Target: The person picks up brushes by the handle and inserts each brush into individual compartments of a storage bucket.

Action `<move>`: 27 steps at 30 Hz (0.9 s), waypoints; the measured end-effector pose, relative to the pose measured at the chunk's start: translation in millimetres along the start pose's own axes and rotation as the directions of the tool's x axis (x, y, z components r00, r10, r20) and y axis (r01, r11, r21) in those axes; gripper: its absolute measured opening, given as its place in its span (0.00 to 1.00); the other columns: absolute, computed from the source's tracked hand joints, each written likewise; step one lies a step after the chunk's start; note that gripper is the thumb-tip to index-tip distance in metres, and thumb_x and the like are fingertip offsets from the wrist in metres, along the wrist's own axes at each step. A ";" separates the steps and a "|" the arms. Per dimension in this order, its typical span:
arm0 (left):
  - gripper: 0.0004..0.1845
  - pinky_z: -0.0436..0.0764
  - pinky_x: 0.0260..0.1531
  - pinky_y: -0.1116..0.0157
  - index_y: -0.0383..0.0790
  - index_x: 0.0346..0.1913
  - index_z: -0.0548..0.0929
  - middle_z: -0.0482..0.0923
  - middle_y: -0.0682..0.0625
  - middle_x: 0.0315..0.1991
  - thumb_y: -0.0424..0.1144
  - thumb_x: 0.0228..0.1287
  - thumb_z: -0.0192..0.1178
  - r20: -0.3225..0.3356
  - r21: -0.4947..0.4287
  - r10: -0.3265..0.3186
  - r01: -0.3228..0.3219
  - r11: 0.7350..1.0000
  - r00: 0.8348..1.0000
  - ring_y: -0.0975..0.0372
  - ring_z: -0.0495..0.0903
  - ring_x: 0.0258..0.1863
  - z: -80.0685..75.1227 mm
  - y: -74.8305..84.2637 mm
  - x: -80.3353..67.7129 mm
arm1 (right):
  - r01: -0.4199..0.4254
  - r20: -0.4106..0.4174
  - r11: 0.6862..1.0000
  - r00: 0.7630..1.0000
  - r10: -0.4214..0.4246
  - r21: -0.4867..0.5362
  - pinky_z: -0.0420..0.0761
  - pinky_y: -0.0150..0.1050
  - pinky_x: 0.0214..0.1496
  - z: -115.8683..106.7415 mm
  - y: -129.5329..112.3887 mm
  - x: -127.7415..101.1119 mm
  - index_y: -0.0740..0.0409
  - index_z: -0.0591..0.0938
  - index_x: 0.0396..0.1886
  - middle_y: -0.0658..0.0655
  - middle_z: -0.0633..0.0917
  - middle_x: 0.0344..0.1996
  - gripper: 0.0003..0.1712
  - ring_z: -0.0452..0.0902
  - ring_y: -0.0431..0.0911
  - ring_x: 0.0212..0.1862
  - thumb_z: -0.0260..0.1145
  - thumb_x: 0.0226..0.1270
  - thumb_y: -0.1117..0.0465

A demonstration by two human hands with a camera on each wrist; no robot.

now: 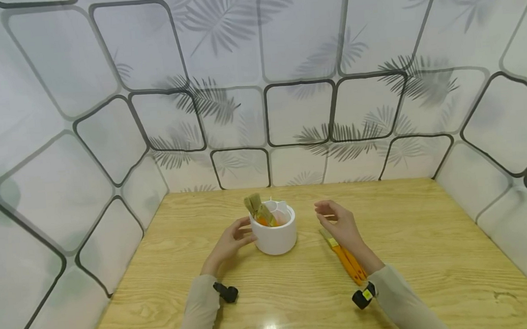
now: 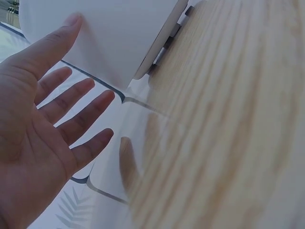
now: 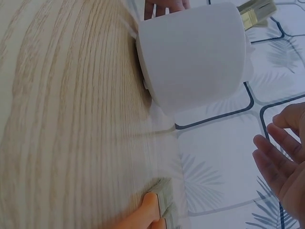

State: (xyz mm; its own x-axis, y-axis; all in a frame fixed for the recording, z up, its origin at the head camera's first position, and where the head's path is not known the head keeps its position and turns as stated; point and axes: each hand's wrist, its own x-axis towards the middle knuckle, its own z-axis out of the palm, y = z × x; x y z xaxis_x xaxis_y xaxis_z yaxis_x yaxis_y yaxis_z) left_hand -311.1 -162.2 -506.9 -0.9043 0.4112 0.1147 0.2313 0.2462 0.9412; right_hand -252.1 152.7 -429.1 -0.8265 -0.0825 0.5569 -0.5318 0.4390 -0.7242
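Observation:
A white round holder stands on the wooden table. Paintbrushes lean in it, bristles up, with some orange showing inside the rim. My left hand is at the holder's left side; in the left wrist view its thumb lies against the white wall while the other fingers are spread. To the right of the holder, my right hand hovers with loosely bent fingers and nothing in them. Below it lie orange-handled paintbrushes, partly covered by the right forearm; their bristles show in the right wrist view.
Light wood tabletop surrounds the holder. A patterned white curtain or sheet with dark outlines and leaf prints encloses the back and both sides. Black wrist cameras sit on both sleeves.

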 end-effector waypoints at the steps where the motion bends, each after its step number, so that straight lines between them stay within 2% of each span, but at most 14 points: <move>1: 0.34 0.73 0.57 0.52 0.40 0.67 0.62 0.64 0.39 0.65 0.38 0.59 0.63 0.003 -0.003 -0.002 0.002 1.000 1.000 0.45 0.69 0.61 0.0 0.5 0.0 | 0.002 -0.002 1.000 1.000 -0.002 0.001 0.83 0.50 0.39 -0.4 0.7 -0.6 0.66 0.79 0.45 0.67 0.83 0.39 0.13 0.81 0.57 0.41 0.62 0.60 0.74; 3: 0.34 0.73 0.58 0.51 0.39 0.67 0.62 0.63 0.37 0.65 0.36 0.60 0.63 0.010 -0.011 -0.004 0.004 1.000 1.000 0.44 0.68 0.61 -0.1 1.8 -0.2 | 0.006 -0.003 1.000 1.000 -0.006 0.004 0.83 0.49 0.39 -1.4 2.5 -2.1 0.66 0.79 0.46 0.67 0.83 0.39 0.13 0.81 0.58 0.41 0.62 0.60 0.74; 10: 0.33 0.73 0.57 0.52 0.32 0.67 0.61 0.63 0.33 0.64 0.33 0.60 0.62 0.045 -0.014 0.005 -0.005 1.000 0.999 0.40 0.67 0.60 0.3 25.0 -8.5 | 0.024 0.000 1.000 1.000 -0.024 0.002 0.83 0.49 0.39 -6.6 7.1 -5.7 0.66 0.79 0.47 0.67 0.83 0.40 0.14 0.80 0.59 0.41 0.61 0.60 0.75; 12: 0.34 0.73 0.58 0.52 0.35 0.67 0.61 0.63 0.35 0.64 0.36 0.60 0.63 0.034 -0.009 0.004 -0.004 1.000 0.999 0.42 0.68 0.60 0.7 18.1 -6.4 | 0.030 0.001 1.000 1.000 -0.030 0.007 0.83 0.50 0.39 -8.6 7.0 -5.8 0.66 0.78 0.47 0.67 0.83 0.40 0.14 0.80 0.59 0.41 0.61 0.60 0.75; 16: 0.35 0.72 0.58 0.51 0.36 0.68 0.61 0.62 0.35 0.65 0.37 0.59 0.63 0.036 -0.003 0.005 -0.005 1.000 0.999 0.42 0.67 0.60 1.3 18.6 -7.1 | 0.026 -0.002 1.000 1.000 -0.026 0.008 0.82 0.52 0.39 -11.8 6.6 -5.6 0.67 0.78 0.47 0.67 0.83 0.40 0.14 0.80 0.59 0.41 0.61 0.60 0.75; 19: 0.35 0.70 0.60 0.49 0.35 0.68 0.61 0.61 0.35 0.66 0.35 0.59 0.63 0.055 0.001 -0.010 0.009 1.000 0.998 0.41 0.66 0.62 0.9 27.4 -10.0 | 0.013 -0.010 1.000 1.000 -0.013 0.003 0.83 0.49 0.39 -13.7 6.5 -6.0 0.67 0.78 0.47 0.68 0.83 0.40 0.14 0.80 0.59 0.42 0.61 0.60 0.75; 27: 0.37 0.68 0.61 0.49 0.37 0.69 0.59 0.60 0.36 0.67 0.37 0.59 0.63 0.068 0.016 -0.023 0.022 1.000 0.997 0.42 0.64 0.63 1.3 28.5 -9.6 | -0.004 -0.020 1.000 1.000 0.004 -0.010 0.83 0.48 0.39 -18.0 8.9 -9.2 0.68 0.78 0.47 0.68 0.83 0.40 0.14 0.80 0.60 0.41 0.62 0.60 0.74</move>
State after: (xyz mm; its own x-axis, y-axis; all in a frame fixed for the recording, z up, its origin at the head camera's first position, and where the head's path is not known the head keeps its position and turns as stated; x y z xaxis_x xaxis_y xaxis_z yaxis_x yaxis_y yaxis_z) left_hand -295.3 -158.0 -481.6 -0.8831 0.4638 0.0710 0.2168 0.2691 0.9384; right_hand -245.9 173.5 -433.3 -0.8247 -0.0632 0.5620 -0.5266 0.4482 -0.7223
